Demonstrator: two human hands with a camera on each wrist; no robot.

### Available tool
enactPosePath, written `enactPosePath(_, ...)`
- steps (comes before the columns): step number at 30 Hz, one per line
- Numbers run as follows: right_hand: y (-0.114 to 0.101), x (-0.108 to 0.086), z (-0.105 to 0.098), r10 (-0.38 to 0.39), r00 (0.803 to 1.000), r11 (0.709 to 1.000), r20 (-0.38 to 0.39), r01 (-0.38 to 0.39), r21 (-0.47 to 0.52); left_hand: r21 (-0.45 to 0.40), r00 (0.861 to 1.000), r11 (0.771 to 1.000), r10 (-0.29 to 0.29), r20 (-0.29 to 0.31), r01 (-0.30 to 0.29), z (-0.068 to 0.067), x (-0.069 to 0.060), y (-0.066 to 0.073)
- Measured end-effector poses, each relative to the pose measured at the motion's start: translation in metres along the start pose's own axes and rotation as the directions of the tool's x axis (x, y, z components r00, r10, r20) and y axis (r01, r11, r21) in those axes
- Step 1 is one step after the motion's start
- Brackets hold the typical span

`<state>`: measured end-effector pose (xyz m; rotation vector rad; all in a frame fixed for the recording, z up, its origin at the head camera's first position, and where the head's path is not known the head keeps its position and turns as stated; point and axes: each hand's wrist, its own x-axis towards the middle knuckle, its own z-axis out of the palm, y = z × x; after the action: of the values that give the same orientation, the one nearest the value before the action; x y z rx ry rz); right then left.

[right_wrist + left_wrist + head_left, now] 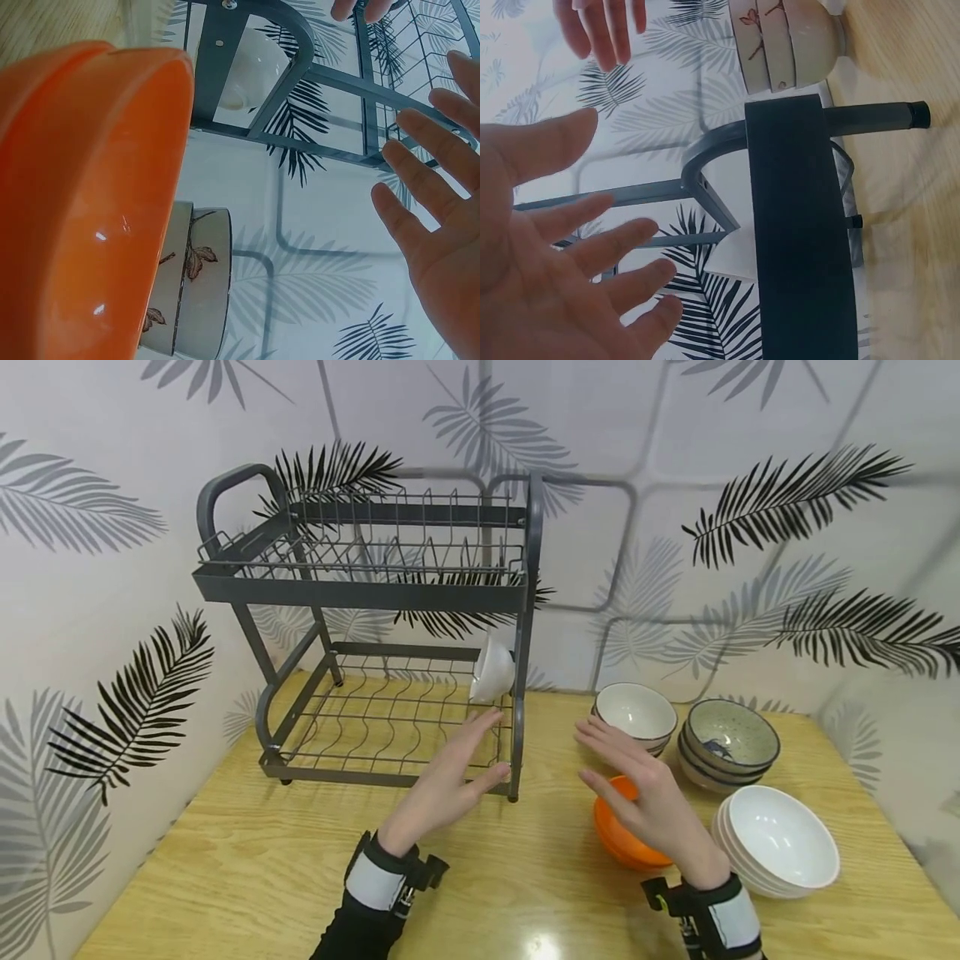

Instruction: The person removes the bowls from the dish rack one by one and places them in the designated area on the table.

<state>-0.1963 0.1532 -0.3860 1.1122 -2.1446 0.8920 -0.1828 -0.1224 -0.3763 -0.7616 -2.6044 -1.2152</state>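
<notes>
My left hand (pixel 444 783) is held with straight fingers just in front of the right end of the two-tier dish rack (pixel 360 596), holding nothing. On the rack's lower shelf, at the back right, a white bowl (pixel 493 672) stands tipped on its side, beyond my left fingertips. My right hand (pixel 647 789), also straight-fingered, hovers over the stacked orange bowls (pixel 630 843) and covers part of them. In the right wrist view its fingers (pixel 431 180) grip nothing, and the orange bowls (pixel 127 210) fill the left side.
Behind the orange bowls stand white bowls with a dark rim (pixel 637 710), bearing a leaf pattern (pixel 201 259) outside. Stacked greenish speckled bowls (pixel 731 735) and plain white bowls (pixel 783 839) stand at the right. The wooden table (pixel 480 893) meets a leaf-patterned wall (pixel 570 552).
</notes>
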Motion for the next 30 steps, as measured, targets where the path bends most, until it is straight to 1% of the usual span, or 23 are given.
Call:
enactPosePath(3,0.0,0.0,0.0,-0.002,1.0,1.0,-0.004,0.002,0.008,0.002,0.999,1.0,-0.018,-0.035,0.018,-0.003,0.01,-0.003)
enactPosePath(5,0.0,0.0,0.0,-0.001,1.0,1.0,-0.005,0.001,0.018,-0.01,0.997,0.999,-0.042,-0.06,0.042,-0.005,0.016,-0.005)
enactPosePath(10,-0.001,0.0,-0.001,-0.002,1.0,1.0,-0.012,0.003,0.023,-0.061,0.989,0.99,-0.135,-0.064,0.131,-0.011,0.028,-0.009)
enactPosePath(13,-0.001,0.0,-0.001,-0.004,1.0,1.0,-0.014,0.004,0.022,-0.071,0.982,0.983,-0.175,-0.069,0.17,-0.015,0.035,-0.011)
enactPosePath(15,-0.002,0.0,-0.002,-0.001,1.0,1.0,-0.014,0.001,0.028,-0.064,0.98,0.983,-0.179,-0.085,0.174,-0.017,0.041,-0.014)
enactPosePath(17,-0.002,0.0,-0.002,0.002,1.0,0.999,-0.012,-0.002,0.034,-0.06,0.978,0.981,-0.191,-0.089,0.186,-0.019,0.046,-0.016)
enactPosePath(24,-0.004,0.0,-0.004,0.037,0.999,0.998,0.0,-0.037,0.042,-0.05,0.97,0.971,-0.235,-0.058,0.233,-0.022,0.062,-0.025)
enactPosePath(30,-0.005,0.0,-0.005,0.038,0.999,0.998,-0.004,-0.038,0.05,-0.051,0.964,0.965,-0.261,-0.052,0.258,-0.022,0.071,-0.029)
